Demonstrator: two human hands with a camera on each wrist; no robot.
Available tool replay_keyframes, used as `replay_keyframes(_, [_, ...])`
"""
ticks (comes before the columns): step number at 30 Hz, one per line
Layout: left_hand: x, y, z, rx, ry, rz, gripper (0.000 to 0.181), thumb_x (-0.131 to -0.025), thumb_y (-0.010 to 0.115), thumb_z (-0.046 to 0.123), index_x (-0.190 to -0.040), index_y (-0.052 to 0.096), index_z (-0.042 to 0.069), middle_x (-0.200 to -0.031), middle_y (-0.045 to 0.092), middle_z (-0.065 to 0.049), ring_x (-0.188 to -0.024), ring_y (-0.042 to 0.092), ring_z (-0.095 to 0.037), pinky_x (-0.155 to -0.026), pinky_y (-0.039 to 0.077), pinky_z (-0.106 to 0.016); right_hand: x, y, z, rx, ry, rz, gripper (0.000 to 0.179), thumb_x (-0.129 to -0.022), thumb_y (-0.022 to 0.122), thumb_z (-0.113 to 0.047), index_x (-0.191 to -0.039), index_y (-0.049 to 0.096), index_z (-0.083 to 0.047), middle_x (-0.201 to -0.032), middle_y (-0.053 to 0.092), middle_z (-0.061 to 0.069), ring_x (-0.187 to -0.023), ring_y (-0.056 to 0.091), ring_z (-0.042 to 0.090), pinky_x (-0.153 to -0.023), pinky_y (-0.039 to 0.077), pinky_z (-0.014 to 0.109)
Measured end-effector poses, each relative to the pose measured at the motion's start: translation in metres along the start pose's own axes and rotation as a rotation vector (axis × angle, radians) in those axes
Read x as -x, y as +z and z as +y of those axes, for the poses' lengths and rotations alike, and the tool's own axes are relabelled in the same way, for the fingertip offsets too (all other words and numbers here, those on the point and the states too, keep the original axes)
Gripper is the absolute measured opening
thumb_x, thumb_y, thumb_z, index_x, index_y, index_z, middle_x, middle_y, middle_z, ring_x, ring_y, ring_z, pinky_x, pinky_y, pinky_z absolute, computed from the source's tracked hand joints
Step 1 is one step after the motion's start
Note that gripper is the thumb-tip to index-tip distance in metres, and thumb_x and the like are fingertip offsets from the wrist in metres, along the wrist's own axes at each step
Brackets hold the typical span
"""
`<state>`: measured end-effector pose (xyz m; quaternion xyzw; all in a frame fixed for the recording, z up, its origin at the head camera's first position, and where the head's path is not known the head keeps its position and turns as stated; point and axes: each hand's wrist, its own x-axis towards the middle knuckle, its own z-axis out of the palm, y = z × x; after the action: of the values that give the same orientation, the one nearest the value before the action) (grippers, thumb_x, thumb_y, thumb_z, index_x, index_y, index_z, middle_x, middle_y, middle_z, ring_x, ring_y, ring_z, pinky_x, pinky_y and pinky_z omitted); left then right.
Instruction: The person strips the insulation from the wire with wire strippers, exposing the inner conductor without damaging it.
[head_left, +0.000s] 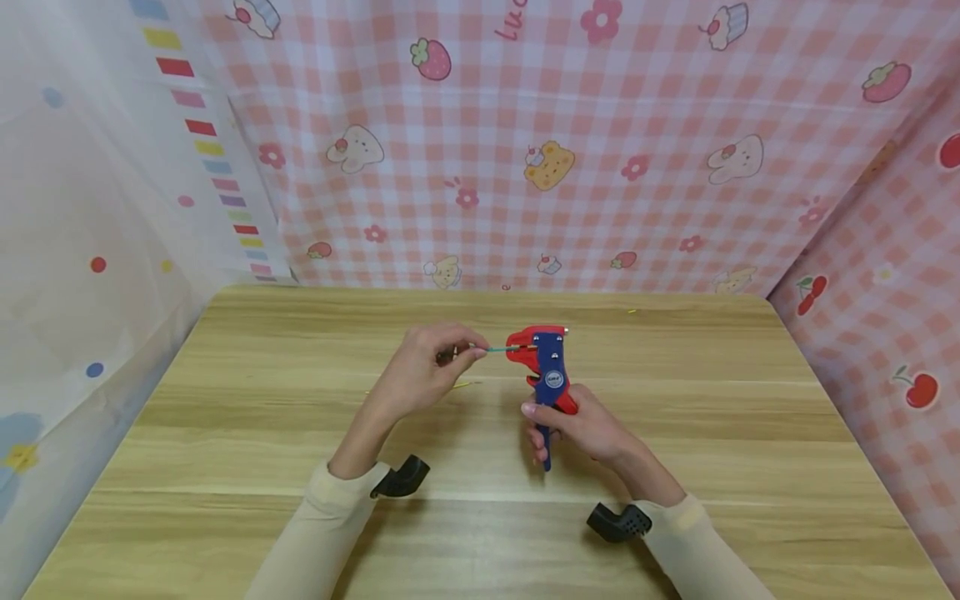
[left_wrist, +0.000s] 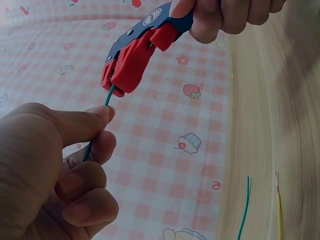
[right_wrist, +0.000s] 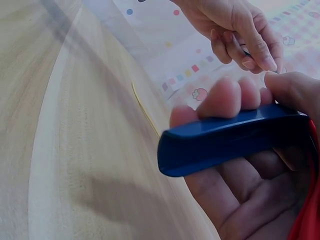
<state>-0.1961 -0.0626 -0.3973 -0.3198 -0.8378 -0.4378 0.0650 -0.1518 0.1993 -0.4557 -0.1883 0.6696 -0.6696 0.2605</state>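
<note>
My right hand [head_left: 573,421] grips the blue handle of a red-and-blue wire stripper [head_left: 551,367], its red jaws pointing left. Between thumb and forefinger, my left hand [head_left: 420,371] pinches a green wire [head_left: 498,350]. In the left wrist view the wire [left_wrist: 109,95] runs from the fingertips into the red mouth of the stripper [left_wrist: 132,65]; the part inside is hidden. From the right wrist view, the fingers curl round the blue handle [right_wrist: 225,142], and the left hand [right_wrist: 240,32] shows beyond it.
On the wooden table [head_left: 480,533] lies a yellow wire [left_wrist: 279,215] with a bare end. A length of green wire [left_wrist: 244,210] is beside it. A small yellow piece [head_left: 632,311] sits near the back edge. Patterned cloth [head_left: 480,167] hangs behind the table.
</note>
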Motion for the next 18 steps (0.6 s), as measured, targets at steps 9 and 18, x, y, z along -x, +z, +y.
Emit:
replay_keyframes(9, [0.0, 0.0, 0.004, -0.027, 0.0, 0.015, 0.009, -0.098, 0.07, 0.014, -0.099, 0.078, 0.011, -0.084, 0.071, -0.001, -0.061, 0.048, -0.01, -0.055, 0.039, -0.021, -0.002, 0.006, 0.002, 0.023, 0.031, 0.09, 0.045, -0.105, 0.06, -0.032, -0.097, 0.052, 0.012, -0.068, 0.061, 0.003, -0.059, 0.064, 0.019, -0.065, 0.06, 0.04])
replay_keyframes(18, [0.0, 0.002, 0.004, -0.041, 0.002, 0.03, 0.007, -0.098, 0.07, 0.014, -0.099, 0.077, 0.011, -0.082, 0.068, -0.001, -0.06, 0.047, -0.01, -0.055, 0.039, -0.021, -0.003, 0.013, 0.002, 0.003, 0.073, 0.175, 0.042, -0.102, 0.065, -0.034, -0.086, 0.053, 0.002, -0.061, 0.054, 0.003, -0.05, 0.055, 0.018, -0.055, 0.057, 0.04])
